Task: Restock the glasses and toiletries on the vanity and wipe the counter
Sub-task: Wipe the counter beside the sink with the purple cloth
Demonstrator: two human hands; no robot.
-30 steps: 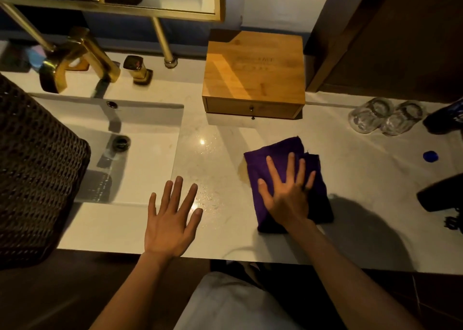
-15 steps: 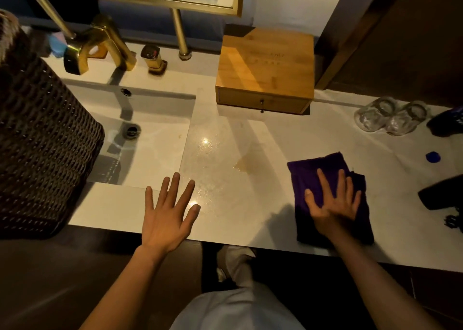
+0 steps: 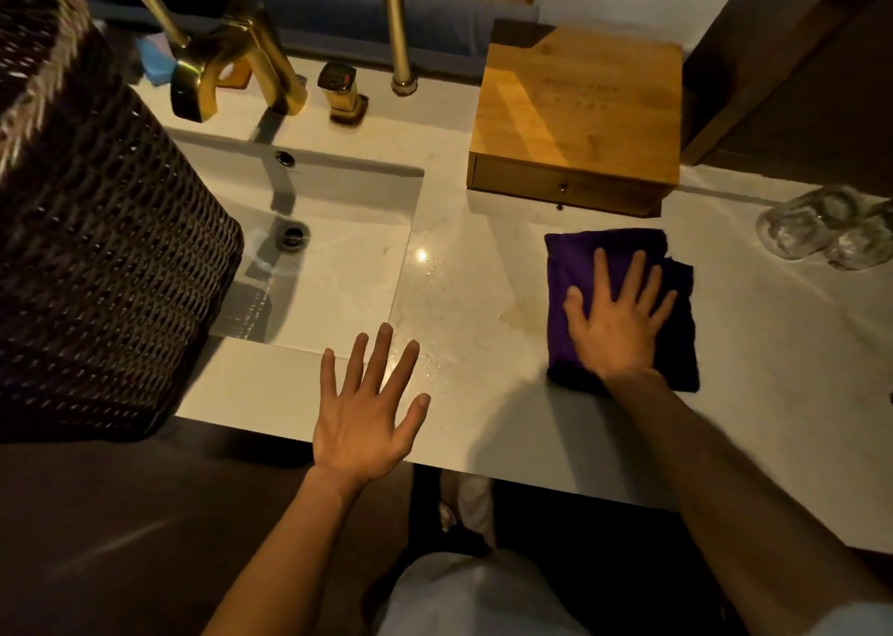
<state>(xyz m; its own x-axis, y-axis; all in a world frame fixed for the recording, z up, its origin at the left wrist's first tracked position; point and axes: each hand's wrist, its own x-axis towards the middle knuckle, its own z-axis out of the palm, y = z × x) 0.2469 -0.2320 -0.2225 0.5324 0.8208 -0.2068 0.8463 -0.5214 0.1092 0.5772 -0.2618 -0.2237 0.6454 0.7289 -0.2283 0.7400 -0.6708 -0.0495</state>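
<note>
right hand (image 3: 613, 321) flat, fingers spread, pressing cloth (image 3: 623, 306) to wipe surface (image 3: 483, 273) | left hand (image 3: 362, 418) open, empty, hovering

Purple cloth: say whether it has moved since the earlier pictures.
Yes. The purple cloth swept right, then back toward the wooden box, now lying just in front of it.

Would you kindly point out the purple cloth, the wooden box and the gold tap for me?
purple cloth (image 3: 570, 268): head view, on its bare upper left part.
wooden box (image 3: 580, 103): head view, middle of its lid.
gold tap (image 3: 261, 60): head view, on its upright body.
</note>
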